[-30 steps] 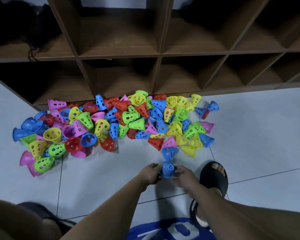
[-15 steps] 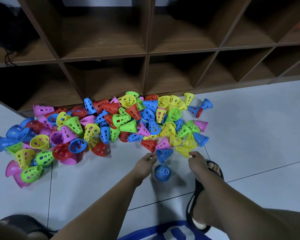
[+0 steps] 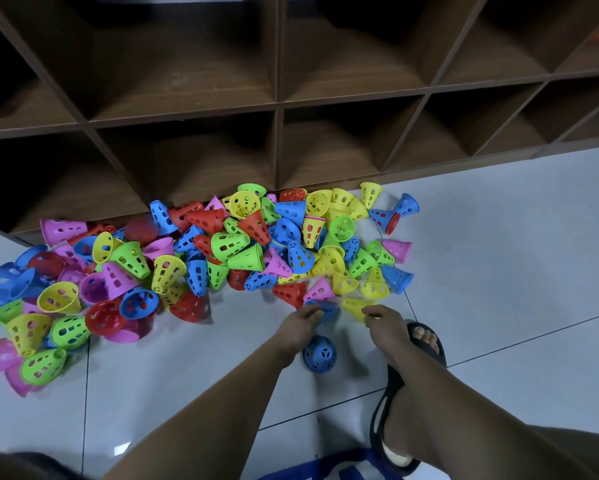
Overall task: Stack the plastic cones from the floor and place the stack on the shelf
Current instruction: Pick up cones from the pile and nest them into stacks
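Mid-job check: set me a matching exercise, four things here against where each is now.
Things: 1 lone blue cone; 2 left hand; 3 right hand; 4 black sandal.
Places: A at a yellow cone on the pile's edge; B on a foot, right of the lone cone; C on the floor between the forearms; D at a second blue cone on the pile's edge.
Pairs: 1-C, 2-D, 3-A, 4-B.
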